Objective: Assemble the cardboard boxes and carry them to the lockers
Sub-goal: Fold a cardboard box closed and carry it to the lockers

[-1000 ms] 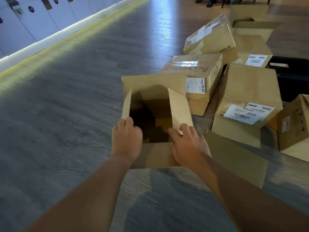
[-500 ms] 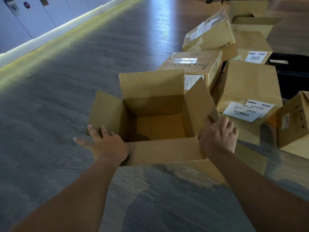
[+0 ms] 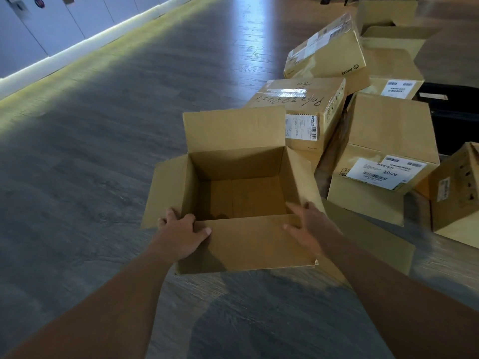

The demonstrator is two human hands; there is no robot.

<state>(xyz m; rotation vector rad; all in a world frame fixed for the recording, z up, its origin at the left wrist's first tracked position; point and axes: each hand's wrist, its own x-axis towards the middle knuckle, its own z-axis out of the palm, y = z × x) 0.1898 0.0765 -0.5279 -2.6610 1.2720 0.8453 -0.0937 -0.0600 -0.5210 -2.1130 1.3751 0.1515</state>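
an open cardboard box (image 3: pixel 241 200) sits on the grey floor (image 3: pixel 90 151), flaps up, just beside a pile of closed boxes (image 3: pixel 383 141). the left hand (image 3: pixel 181 234) grips its near left corner; the right hand (image 3: pixel 308 229) lies against the near right corner, fingers fairly straight.

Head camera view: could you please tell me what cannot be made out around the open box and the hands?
- Open box: its underside is hidden by its own walls, so a closed bottom is unconfirmed.
- Left hand: fingers curl behind the box corner, out of sight.
- Right hand: motion blur hides its grip.
- Lockers: cut off by the top-left edge.
- Shipping label: small print unreadable.
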